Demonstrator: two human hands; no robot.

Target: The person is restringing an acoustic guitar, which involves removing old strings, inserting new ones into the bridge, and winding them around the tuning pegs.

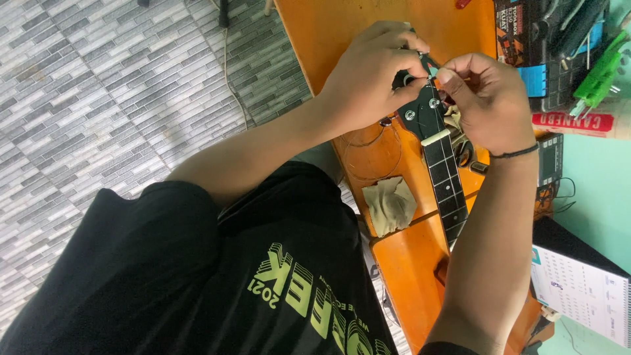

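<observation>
A guitar neck with a black fretboard [448, 190] and white nut runs up to a black headstock [420, 115] with silver tuning posts, lying over an orange wooden table [342, 33]. My left hand [368, 72] curls around the top of the headstock. My right hand [490, 98], with a black wrist band, pinches a small teal piece [431, 66] at the headstock's edge, where the fingertips of both hands meet. The top of the headstock is hidden by my fingers.
A coil of thin wire string [371, 151] and a folded olive cloth [390, 204] lie on the table left of the neck. Tool boxes and a green tool [598, 72] crowd the top right. A desk calendar [578, 289] stands at lower right. Grey tiled floor [98, 98] spreads left.
</observation>
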